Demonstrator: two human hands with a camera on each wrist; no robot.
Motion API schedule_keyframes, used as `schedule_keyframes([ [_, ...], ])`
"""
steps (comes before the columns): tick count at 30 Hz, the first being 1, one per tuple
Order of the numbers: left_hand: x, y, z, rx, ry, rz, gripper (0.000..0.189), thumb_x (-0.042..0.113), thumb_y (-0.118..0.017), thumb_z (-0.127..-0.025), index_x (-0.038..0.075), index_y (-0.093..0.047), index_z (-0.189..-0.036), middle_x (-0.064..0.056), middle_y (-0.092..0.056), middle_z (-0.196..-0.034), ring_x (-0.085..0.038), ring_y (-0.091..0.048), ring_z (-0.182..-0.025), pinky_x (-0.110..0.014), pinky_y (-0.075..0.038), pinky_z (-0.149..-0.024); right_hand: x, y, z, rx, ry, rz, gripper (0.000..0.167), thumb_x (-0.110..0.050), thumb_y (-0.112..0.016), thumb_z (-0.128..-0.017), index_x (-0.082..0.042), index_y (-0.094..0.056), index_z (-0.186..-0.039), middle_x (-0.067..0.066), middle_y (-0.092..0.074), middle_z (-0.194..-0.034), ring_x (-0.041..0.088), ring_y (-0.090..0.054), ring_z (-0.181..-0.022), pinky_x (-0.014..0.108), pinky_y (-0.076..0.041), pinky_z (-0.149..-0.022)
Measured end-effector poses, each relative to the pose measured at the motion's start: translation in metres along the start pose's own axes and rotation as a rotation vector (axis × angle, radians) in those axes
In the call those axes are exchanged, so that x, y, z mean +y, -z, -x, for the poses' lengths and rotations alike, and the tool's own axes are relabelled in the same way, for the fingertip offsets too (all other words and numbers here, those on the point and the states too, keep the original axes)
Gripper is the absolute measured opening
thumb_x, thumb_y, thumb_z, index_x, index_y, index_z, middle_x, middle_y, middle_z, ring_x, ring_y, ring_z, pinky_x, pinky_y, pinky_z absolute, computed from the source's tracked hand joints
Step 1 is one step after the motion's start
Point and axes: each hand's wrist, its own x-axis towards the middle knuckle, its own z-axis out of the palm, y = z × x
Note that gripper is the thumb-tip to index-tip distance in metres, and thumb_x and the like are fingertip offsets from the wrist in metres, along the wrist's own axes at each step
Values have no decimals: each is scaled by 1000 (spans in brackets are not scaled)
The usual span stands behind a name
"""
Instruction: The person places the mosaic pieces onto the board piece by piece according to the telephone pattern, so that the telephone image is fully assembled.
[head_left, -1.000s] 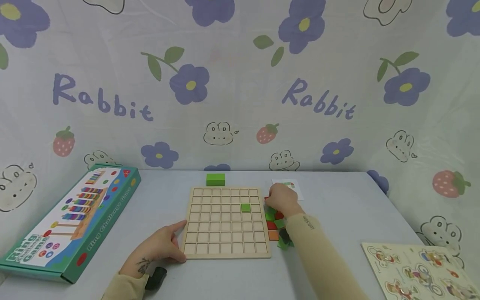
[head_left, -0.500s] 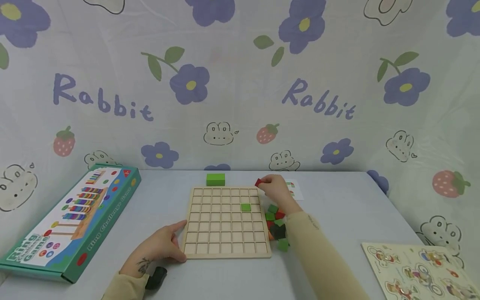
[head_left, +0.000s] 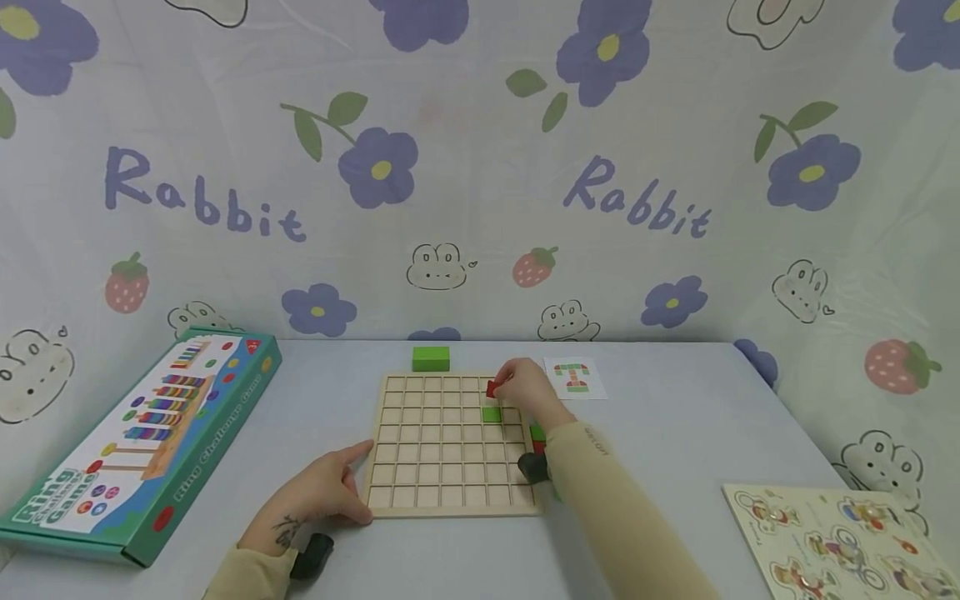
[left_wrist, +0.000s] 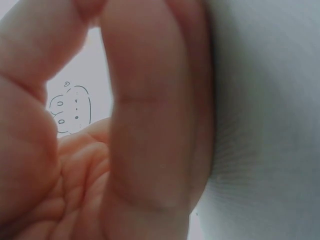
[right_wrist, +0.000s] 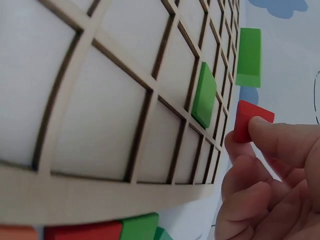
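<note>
My right hand (head_left: 525, 387) pinches a red square tile (right_wrist: 249, 121) between thumb and fingers, over the far right part of a wooden grid board (head_left: 438, 511). In the right wrist view the tile is tilted, held up off the grid. One green tile (head_left: 491, 414) lies in a cell just nearer than the red one. My left hand (head_left: 322, 492) touches the board's left edge, index finger stretched out and thumb at the near corner. Only its fingers and palm show in the left wrist view.
Loose tiles (head_left: 537, 435) lie along the board's right side, partly behind the sleeve. A pattern card (head_left: 592, 385) and a green block (head_left: 431, 359) are at the back. A game box (head_left: 150, 425) lies left, a picture puzzle board (head_left: 832, 533) right.
My right hand has picked the red tile from the loose tiles at the right and brought it leftward over the board's far cells. My left hand stays where it was.
</note>
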Motion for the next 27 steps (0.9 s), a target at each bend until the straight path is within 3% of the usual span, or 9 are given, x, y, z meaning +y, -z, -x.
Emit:
schedule_keyframes([
  [6, 0, -1, -1, 3, 2, -1, 100, 0, -83, -55, 7, -35, -143, -5, -53, -60, -13, -45, -49, -26, -37, -47, -1, -5, 0, -3, -57, 35, 4, -9, -67, -80, -7, -64, -82, 8, -62, -93, 20, -50, -78, 30, -40, -66],
  [18, 0, -1, -1, 2, 2, -2, 100, -1, -83, -55, 8, -35, -143, -6, -54, -61, -13, -45, -49, -26, -38, -47, 0, -11, -4, 7, -60, 141, 5, -13, -66, -80, -9, -66, -77, 3, -63, -81, 17, -52, -69, 27, -38, -56],
  [27, 1, 0, 0, 4, 10, -7, 100, -1, -82, -56, 7, -34, -143, -6, -54, -61, -13, -46, -49, -26, -38, -48, -8, -16, -2, 24, -78, 249, 4, -12, -64, -79, -10, -67, -79, 2, -64, -83, 16, -55, -71, 28, -41, -58],
])
